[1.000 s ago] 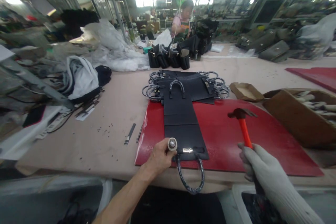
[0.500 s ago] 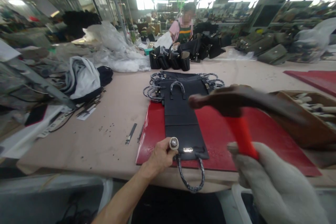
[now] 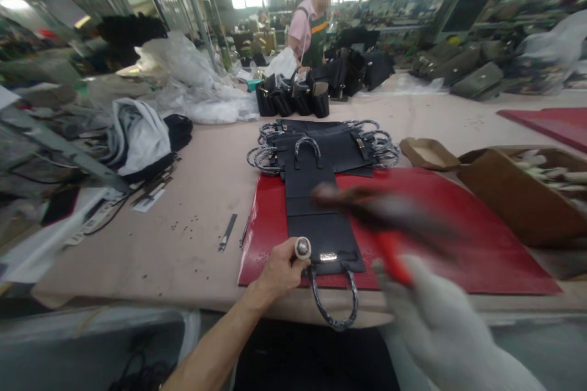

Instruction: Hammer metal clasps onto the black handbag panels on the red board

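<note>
My left hand (image 3: 277, 269) is closed round an upright hand punch (image 3: 302, 248), whose round metal top shows inside a pale wrapping. Its lower tip is hidden by my fingers. Under it lies the near end of a black bag panel (image 3: 316, 235) with a metal clasp plate (image 3: 328, 256) and a wrapped loop handle (image 3: 338, 322) hanging over the table edge. Over the panel's right side, blurred by motion, is a claw hammer (image 3: 394, 214) with a red handle. My right hand (image 3: 431, 311), in a pale glove, grips that handle.
A red mat (image 3: 413, 256) lies beneath the panel. More black panels with wrapped handles (image 3: 353, 149) are stacked behind. To the right stands a brown box (image 3: 518, 201) of pale pieces; a flat tool (image 3: 227, 232) lies left. A person (image 3: 309, 27) stands behind black bags (image 3: 293, 101).
The hammer and my right hand have swung down and left, closer to the punch. My left hand keeps its hold. The person across the table has straightened up.
</note>
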`<state>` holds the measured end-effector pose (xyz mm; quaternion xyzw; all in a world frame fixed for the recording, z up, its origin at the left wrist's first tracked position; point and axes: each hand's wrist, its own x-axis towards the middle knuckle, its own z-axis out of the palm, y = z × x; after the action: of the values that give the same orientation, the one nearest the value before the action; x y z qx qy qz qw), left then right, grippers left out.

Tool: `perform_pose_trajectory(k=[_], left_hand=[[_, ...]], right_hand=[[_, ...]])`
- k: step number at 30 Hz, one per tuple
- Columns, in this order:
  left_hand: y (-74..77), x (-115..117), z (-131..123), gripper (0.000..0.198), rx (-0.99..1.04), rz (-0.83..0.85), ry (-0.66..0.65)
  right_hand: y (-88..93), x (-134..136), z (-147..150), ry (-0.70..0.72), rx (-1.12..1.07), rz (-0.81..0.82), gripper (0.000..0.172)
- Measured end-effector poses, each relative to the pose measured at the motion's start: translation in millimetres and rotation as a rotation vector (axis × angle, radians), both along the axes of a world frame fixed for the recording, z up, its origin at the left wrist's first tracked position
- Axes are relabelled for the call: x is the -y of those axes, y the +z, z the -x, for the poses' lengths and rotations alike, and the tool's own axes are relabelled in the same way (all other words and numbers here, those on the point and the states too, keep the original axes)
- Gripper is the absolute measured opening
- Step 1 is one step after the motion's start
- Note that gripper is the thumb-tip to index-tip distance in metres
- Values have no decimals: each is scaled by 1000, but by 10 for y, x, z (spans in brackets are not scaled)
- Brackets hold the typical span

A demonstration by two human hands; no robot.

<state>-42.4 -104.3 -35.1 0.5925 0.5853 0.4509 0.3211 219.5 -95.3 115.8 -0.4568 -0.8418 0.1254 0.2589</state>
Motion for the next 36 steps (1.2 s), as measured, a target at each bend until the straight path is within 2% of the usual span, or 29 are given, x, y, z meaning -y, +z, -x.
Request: perform_pose_trajectory(k=[3, 5, 11, 13, 16, 18, 20, 24, 29, 33, 36], left_hand=[[2, 2, 1, 9, 13, 0, -22], [15, 7, 6, 8, -6, 3, -23], [78, 32, 25, 9, -38, 25, -5], [85, 45, 25, 10, -26, 32, 6], [83, 63, 23, 12, -14, 46, 17], [79, 67, 26, 13, -5, 56, 20], [75, 63, 34, 17, 3, 64, 32], [60, 65, 68, 23, -3, 61, 48], [-4, 121, 118, 20, 55, 24, 76], [-51, 141, 151, 22, 112, 78, 132], [-63, 157, 161, 21, 119, 56, 141]], right_hand=[[-262, -35, -77, 124, 154, 52, 28], [-394, -111, -196, 125, 229, 114, 26], [-839, -552, -657, -313, 568, 159, 18], [-1008, -671, -721, -357, 605, 121, 15], [-1184, -705, -614, -293, 475, -45, 28], [-1247, -638, -421, -227, 324, -105, 32], [-1292, -542, -194, -148, 219, -66, 31], [-1388, -410, 93, -97, 189, 26, 32], [-1477, -422, 84, -102, 133, 27, 32], [-1479, -442, 84, -117, 132, 27, 32], [-1466, -453, 101, -130, 149, 38, 32]])
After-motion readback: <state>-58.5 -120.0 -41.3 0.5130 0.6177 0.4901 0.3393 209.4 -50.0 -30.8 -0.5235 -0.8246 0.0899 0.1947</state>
